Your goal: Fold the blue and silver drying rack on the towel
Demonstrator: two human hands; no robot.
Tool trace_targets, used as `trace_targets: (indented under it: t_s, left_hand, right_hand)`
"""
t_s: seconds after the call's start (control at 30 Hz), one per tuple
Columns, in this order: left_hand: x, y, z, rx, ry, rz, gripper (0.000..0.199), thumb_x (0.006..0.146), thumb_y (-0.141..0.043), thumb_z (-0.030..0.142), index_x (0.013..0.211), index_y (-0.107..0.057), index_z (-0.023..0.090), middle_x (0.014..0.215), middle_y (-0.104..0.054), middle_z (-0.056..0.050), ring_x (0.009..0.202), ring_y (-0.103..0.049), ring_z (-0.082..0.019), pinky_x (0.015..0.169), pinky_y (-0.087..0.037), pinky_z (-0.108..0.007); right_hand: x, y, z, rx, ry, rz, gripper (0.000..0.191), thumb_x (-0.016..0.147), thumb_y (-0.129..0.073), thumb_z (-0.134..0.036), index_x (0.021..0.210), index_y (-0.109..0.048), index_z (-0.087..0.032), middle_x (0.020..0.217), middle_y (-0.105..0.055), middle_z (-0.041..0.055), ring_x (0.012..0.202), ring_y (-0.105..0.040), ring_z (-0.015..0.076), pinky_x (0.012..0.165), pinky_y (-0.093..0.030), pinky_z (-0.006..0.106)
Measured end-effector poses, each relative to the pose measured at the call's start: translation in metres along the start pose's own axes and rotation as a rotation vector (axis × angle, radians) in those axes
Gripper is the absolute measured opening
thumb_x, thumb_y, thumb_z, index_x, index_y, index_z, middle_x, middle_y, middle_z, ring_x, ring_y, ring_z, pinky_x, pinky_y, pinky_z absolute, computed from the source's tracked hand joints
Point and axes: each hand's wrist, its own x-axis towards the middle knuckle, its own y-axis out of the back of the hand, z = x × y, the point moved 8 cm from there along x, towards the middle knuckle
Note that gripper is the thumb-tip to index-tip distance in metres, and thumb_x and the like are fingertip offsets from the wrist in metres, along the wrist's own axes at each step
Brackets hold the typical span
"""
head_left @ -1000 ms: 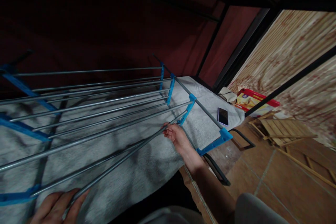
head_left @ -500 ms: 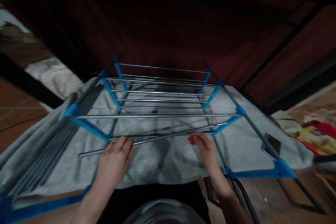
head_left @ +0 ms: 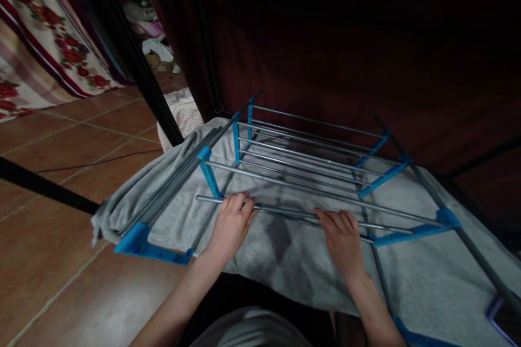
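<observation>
My left hand (head_left: 233, 222) is closed around a loose grey metal rod (head_left: 285, 211) near its left part. My right hand (head_left: 341, 233) has its fingers wrapped over the same rod farther right. The rod's left end sticks out past the left blue bracket (head_left: 210, 176), and its right end lies by the right blue bracket (head_left: 415, 230). Behind the hands stands a rack frame of grey tubes and blue plastic brackets, with several crossbars (head_left: 301, 157) fixed between its sides.
Several loose rods (head_left: 171, 173) lie along the rack's left side on a grey blanket (head_left: 260, 260). A phone (head_left: 502, 317) is at the lower right edge. Dark posts (head_left: 134, 54), a dark red curtain (head_left: 252, 59) and a tiled floor (head_left: 61, 195) surround the blanket.
My right hand has closed on the rod, which was held only by my left hand. The view has turned left, showing more floor and a flowered cloth.
</observation>
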Motion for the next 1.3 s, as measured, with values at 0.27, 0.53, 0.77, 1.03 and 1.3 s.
trace_targets:
  t_s: [0.27,0.53,0.77,1.03,1.3]
  left_hand:
    - [-0.052,0.012,-0.088,-0.384,0.555,0.588,0.032,0.087,-0.057,0.019,0.119,-0.057,0.022,0.128,-0.053,-0.012,0.126,-0.049,-0.028,0.109,-0.04,-0.048]
    - [-0.046,-0.043,-0.17,-1.184,1.031,0.837,0.019,0.077,-0.068,0.04,0.087,-0.066,0.024,0.095,-0.066,-0.001,0.089,-0.062,-0.017,0.086,-0.051,-0.032]
    - [-0.002,-0.051,-0.187,-1.318,0.944,0.879,0.044,0.082,-0.062,0.062,0.07,-0.063,0.02,0.07,-0.067,-0.002,0.067,-0.065,-0.014,0.067,-0.052,-0.025]
    - [0.021,-0.051,-0.175,-1.453,1.0,0.782,0.051,0.077,-0.067,0.065,0.061,-0.046,0.021,0.048,-0.048,0.005,0.039,-0.045,-0.01,0.038,-0.037,-0.022]
    - [0.021,-0.051,-0.177,-1.422,0.996,0.806,0.053,0.073,-0.067,0.067,0.059,-0.047,0.02,0.045,-0.045,0.006,0.038,-0.043,-0.008,0.038,-0.035,-0.02]
  right_hand:
    - [0.009,-0.001,0.005,-0.035,0.016,0.013,0.037,0.099,-0.049,-0.013,0.131,-0.063,-0.022,0.102,-0.071,0.0063,0.094,-0.059,0.0231,0.094,-0.04,0.04]
    - [0.01,-0.003,0.008,-0.053,0.046,0.025,0.037,0.098,-0.05,-0.012,0.131,-0.063,-0.021,0.103,-0.07,0.0061,0.092,-0.059,0.0227,0.092,-0.041,0.04]
    - [0.01,-0.007,0.011,-0.039,0.06,0.022,0.038,0.098,-0.05,-0.013,0.133,-0.062,-0.022,0.102,-0.071,0.0055,0.092,-0.06,0.0227,0.09,-0.041,0.038]
    - [0.011,-0.011,0.016,-0.037,0.059,0.012,0.038,0.098,-0.047,-0.012,0.132,-0.061,-0.021,0.102,-0.07,0.0062,0.092,-0.061,0.023,0.091,-0.044,0.04]
    - [0.035,-0.012,-0.032,0.108,0.119,-0.022,0.04,0.102,-0.044,-0.024,0.141,-0.052,-0.017,0.123,-0.067,0.0119,0.114,-0.061,0.0252,0.105,-0.043,0.045]
